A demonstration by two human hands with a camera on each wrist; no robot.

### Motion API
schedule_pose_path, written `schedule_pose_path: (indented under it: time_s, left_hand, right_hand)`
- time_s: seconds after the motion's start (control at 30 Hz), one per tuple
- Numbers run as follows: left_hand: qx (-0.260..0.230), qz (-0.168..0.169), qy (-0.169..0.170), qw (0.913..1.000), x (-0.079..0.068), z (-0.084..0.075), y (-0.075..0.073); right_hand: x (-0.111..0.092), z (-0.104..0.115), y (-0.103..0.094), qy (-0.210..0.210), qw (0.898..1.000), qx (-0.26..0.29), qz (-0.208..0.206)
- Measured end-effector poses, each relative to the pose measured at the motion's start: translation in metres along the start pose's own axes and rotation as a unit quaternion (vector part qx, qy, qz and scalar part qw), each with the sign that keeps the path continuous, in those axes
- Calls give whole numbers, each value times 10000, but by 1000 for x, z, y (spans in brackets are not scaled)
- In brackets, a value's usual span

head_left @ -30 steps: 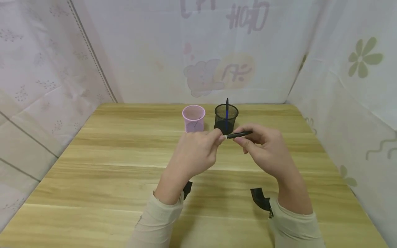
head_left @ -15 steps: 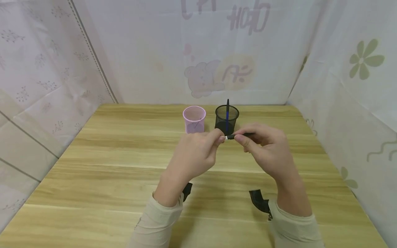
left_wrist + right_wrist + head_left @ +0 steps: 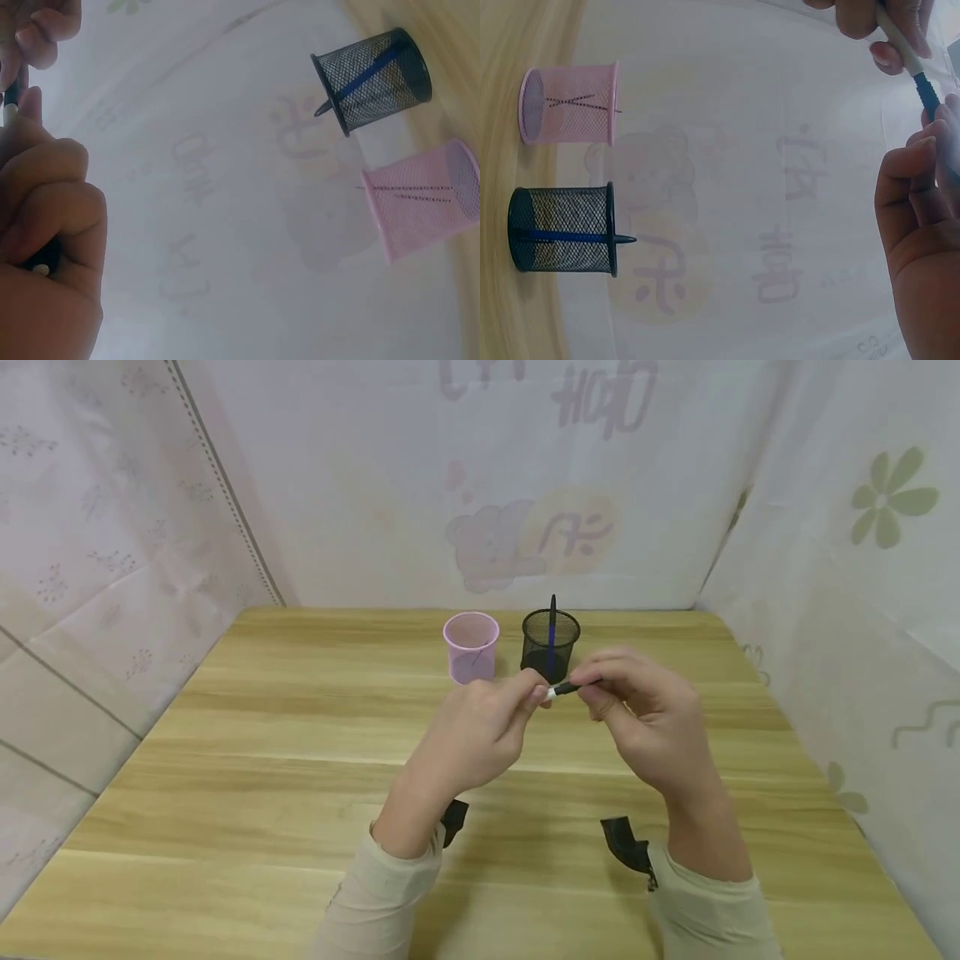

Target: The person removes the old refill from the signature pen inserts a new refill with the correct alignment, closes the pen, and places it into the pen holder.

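Above the table in the head view, both hands hold one pen (image 3: 564,688) between them, white at its left part and black at its right. The left hand (image 3: 480,727) grips the white barrel; its fingers curl round it, and the barrel's far end (image 3: 43,268) pokes out of the fist in the left wrist view. With thumb and fingertips, the right hand (image 3: 648,718) pinches the black part, covering most of it. A dark ribbed section (image 3: 928,94) shows between the two hands in the right wrist view.
Behind the hands stand a pink mesh pen holder (image 3: 472,652) and a black mesh pen holder (image 3: 534,647). Two thin dark sticks (image 3: 574,101) cross inside the pink one. A blue-and-black pen (image 3: 552,614) leans in the black one. Printed curtains (image 3: 360,485) surround the wooden table (image 3: 262,718).
The right fingers have shifted along the black part toward the left hand and cover more of it. Slightly more white shows beside the left fingertips. The left hand has hardly moved.
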State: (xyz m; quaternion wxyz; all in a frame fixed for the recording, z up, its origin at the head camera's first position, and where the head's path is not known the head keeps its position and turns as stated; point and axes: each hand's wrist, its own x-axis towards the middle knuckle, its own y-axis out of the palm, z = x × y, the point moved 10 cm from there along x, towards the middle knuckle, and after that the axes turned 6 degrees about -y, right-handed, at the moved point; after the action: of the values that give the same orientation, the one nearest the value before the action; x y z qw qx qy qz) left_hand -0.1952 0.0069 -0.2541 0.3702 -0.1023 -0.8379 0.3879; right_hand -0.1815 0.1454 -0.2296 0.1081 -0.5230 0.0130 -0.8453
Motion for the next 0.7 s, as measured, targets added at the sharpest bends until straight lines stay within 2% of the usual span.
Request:
schedule_pose_path:
  time_s: [0.17,0.33,0.57,0.7]
  left_hand:
    - [-304,73,-148,9994,0,0,-2]
    - [-385,-201,-71,9990,1,-4,-10]
    - [132,-760,401,9962,-2,-9,-17]
    - [207,-982,267,9946,-4,-2,-21]
  right_hand:
    - [2,4,2,-166,9998,5,59]
    - [2,6,0,-204,9997,-144,30]
    - [2,8,-5,-190,9995,120,-229]
    - [4,8,-8,-126,9987,278,-407]
